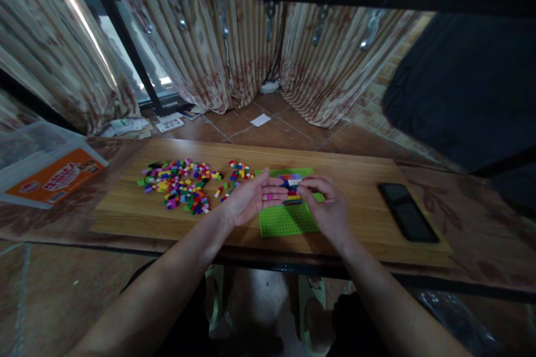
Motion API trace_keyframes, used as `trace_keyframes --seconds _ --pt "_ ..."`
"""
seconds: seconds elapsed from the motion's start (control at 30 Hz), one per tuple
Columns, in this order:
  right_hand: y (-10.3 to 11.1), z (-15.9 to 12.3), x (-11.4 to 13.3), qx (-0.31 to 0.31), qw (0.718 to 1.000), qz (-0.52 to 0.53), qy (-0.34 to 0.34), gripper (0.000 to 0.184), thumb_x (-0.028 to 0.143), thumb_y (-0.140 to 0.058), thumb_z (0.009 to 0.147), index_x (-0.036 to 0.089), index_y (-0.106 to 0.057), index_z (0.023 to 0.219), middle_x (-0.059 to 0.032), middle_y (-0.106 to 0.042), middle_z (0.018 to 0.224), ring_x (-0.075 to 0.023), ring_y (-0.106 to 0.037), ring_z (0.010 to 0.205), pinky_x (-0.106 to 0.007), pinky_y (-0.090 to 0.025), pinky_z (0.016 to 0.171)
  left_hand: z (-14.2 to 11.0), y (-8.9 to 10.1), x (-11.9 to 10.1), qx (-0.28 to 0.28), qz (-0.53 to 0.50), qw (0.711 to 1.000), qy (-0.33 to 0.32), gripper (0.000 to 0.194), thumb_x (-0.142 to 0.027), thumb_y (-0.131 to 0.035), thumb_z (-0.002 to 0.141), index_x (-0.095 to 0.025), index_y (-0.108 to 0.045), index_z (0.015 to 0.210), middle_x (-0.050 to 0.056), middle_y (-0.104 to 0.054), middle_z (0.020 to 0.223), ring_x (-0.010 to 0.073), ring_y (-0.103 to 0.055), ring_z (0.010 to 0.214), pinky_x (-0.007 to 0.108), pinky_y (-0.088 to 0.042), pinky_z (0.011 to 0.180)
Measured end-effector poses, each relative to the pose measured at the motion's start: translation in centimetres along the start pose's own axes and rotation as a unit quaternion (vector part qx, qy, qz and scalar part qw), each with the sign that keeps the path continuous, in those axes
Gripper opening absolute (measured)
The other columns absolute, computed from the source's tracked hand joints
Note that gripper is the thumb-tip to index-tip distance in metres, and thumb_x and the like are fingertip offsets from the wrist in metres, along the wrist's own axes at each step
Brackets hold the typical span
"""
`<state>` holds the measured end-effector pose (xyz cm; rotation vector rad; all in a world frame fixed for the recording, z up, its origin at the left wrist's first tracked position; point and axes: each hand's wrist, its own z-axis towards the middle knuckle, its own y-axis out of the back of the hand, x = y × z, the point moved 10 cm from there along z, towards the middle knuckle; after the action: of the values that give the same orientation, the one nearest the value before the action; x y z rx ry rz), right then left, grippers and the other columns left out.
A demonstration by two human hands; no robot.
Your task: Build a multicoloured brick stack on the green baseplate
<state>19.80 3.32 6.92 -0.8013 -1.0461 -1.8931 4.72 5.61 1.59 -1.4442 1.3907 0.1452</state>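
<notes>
Two-handed, seemingly adding to bricks (292,199) on green baseplate (288,223), with left hand (253,201) flat under pink piece (270,197), right hand (329,206) over baseplate's right side, grip unclear; probably next calling for careful alignment.

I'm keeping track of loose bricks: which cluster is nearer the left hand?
The smaller, sparser cluster, just beside the green baseplate; the bigger heap lies farther left.

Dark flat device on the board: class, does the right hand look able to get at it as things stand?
Probably yes: only wooden board shows between the right hand and the dark device, which lies uncovered. The hand would likely first need to leave the bricks on the green baseplate.
</notes>
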Motion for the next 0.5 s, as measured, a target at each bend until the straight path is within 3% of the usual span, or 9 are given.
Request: trace_keyframes --seconds 0.13,0.27,0.37,0.5 --pt "-3.3 -1.4 4.0 0.097 0.988 -0.059 0.101 0.014 0.029 -0.063 0.088 0.028 -0.073 0.098 -0.0059 -0.067 0.105 -0.0215 -0.062 0.102 -0.041 -0.049 0.091 0.0 -0.8 0.3 0.035 -0.015 0.999 -0.005 0.049 -0.054 -0.046 0.093 -0.010 -0.068 0.096 0.013 -0.071 0.093 0.0157 -0.066 0.082 0.027 -0.051 0.079" --pt "-4.7 -2.0 4.6 0.112 0.977 -0.130 0.127 0.010 0.027 -0.065 0.087 0.028 -0.074 0.092 -0.0058 -0.069 0.103 -0.0239 -0.061 0.102 -0.044 -0.048 0.090 -0.2 -1.5 0.4 0.054 -0.014 0.998 -0.007 0.050 -0.057 -0.049 0.091 -0.011 -0.069 0.095 0.012 -0.070 0.096 0.0150 -0.064 0.084 0.025 -0.049 0.076" --pt "-4.3 -1.8 4.4 0.113 0.977 -0.131 0.125 0.011 0.027 -0.062 0.089 0.027 -0.073 0.092 -0.0062 -0.070 0.103 -0.0242 -0.060 0.102 -0.045 -0.047 0.091 -0.5 -1.9 0.4 0.064 -0.006 0.998 0.001 0.052 -0.059 -0.049 0.090 -0.012 -0.068 0.097 0.012 -0.070 0.097 0.0147 -0.064 0.083 0.025 -0.049 0.076" --pt "-1.3 -0.2 2.4 0.048 0.996 -0.065 0.048 0.014 0.029 -0.058 0.089 0.024 -0.071 0.093 -0.0066 -0.070 0.097 -0.0218 -0.063 0.093 -0.041 -0.050 0.086 -0.5 -0.9 -0.3 0.033 0.037 0.999 -0.015 0.038 -0.049 -0.058 0.089 -0.013 -0.068 0.099 0.010 -0.071 0.097 0.0142 -0.065 0.082 0.027 -0.050 0.079"
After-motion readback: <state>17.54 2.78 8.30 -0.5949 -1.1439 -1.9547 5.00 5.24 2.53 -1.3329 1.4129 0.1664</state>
